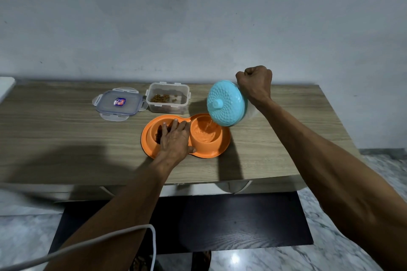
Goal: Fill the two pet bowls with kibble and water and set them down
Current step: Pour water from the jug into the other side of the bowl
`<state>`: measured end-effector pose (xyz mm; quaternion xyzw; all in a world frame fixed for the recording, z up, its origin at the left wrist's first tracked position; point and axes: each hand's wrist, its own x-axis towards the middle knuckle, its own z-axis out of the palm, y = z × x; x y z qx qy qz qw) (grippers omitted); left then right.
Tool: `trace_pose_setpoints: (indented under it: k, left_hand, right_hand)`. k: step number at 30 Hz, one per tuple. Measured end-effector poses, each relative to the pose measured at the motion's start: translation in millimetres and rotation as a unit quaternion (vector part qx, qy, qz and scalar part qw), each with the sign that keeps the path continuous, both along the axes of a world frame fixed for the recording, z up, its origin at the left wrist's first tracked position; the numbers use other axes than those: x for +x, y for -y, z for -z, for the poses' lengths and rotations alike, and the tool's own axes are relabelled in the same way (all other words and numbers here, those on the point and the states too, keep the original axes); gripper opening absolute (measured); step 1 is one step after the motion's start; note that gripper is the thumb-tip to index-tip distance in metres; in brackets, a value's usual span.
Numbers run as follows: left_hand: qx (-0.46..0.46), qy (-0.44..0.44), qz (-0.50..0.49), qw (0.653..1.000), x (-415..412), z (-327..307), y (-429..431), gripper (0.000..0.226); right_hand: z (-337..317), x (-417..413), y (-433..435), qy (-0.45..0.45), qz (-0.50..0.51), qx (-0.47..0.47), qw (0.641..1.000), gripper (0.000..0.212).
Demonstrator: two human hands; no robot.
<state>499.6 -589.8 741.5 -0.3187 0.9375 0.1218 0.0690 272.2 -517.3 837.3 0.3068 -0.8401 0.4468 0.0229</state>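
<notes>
Just right of centre in the frame, the orange double pet bowl (186, 136) sits on the wooden surface (66, 138). Its left well holds kibble; water streams into the right well. The left hand (175, 139) lies flat, fingers apart, across the bowl's left half. The right hand (255, 86), its grip clenched on the handle, tilts a jug with a turquoise lid (226, 103). Behind stand an open kibble container (168, 98) and its lid (120, 103).

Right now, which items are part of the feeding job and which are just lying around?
In use: orange double pet bowl, steadied by left hand; turquoise-lidded water jug, tipped by right hand; kibble container, open.
Idle: container lid on the table; white cable.
</notes>
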Motion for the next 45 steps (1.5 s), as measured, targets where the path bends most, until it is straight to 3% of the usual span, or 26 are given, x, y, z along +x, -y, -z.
trace_pose_setpoints:
  k: [5, 11, 23, 29, 38, 41, 45]
  left_hand:
    - [0.0, -0.003, 0.001, 1.0, 0, -1, -1, 0.092]
    - [-0.006, 0.0, 0.002, 1.0, 0, -1, -1, 0.093]
    - [-0.018, -0.007, 0.005, 1.0, 1, 2, -2, 0.093]
    - [-0.032, -0.003, 0.007, 0.999, 0, 6, 0, 0.092]
    - [-0.023, 0.015, 0.0, 1.0, -1, 8, -1, 0.091]
    - [-0.026, 0.018, 0.005, 1.0, -2, 8, 0, 0.091]
    - [-0.027, 0.009, -0.007, 1.0, 2, 8, -2, 0.098]
  right_hand:
    - [2, -4, -3, 0.03, 0.012, -0.003, 0.999, 0.033]
    - [12, -18, -15, 0.155, 0.097, -0.035, 0.983, 0.039]
    - [39, -52, -26, 0.388, 0.222, -0.214, 0.868, 0.027]
    - [53, -64, -16, 0.427, 0.227, -0.219, 0.847, 0.014]
    - [64, -63, -11, 0.442, 0.226, -0.225, 0.838, 0.012]
    - [62, -58, -15, 0.437, 0.211, -0.249, 0.838, 0.026]
    - [72, -49, -23, 0.466, 0.249, -0.302, 0.794, 0.048]
